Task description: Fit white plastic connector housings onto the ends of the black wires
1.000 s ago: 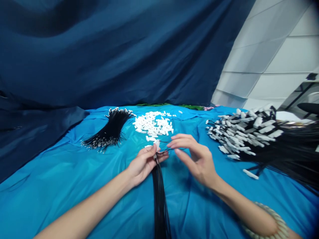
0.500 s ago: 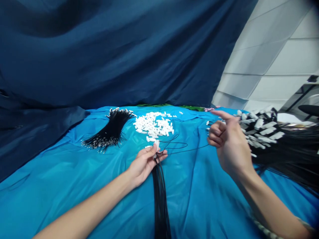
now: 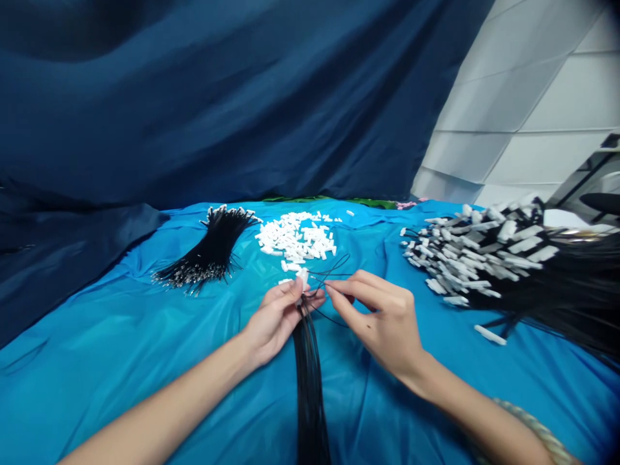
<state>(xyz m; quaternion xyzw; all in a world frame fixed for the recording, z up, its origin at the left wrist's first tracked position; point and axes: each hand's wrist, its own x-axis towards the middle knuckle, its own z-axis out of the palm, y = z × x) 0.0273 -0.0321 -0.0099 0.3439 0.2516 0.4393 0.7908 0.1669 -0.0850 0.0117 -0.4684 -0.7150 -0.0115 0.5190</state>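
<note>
My left hand (image 3: 278,316) is closed round the top of a bundle of black cords (image 3: 310,387), whose strands hang down toward the near edge of the view. A white plastic piece (image 3: 302,276) pokes up between thumb and fingers. From this grip a thin black cord (image 3: 334,265) loops out to the right. My right hand (image 3: 380,316) pinches a part of the thin cord between thumb and forefinger, close to the left fingertips. Just beyond the hands lies a loose pile of small white plastic pieces (image 3: 295,236).
At the left lies a fanned bundle of black cords with metallic-looking ends (image 3: 213,248). A big heap of black cords with white tips (image 3: 465,252) spreads at the right, one white tip (image 3: 490,334) apart. Blue cloth (image 3: 169,368) covers the surface; a dark blue curtain (image 3: 217,97) hangs behind.
My right hand has come left from beside the white-tipped heap to my left hand and now pinches the thin cord. The left hand keeps its grip.
</note>
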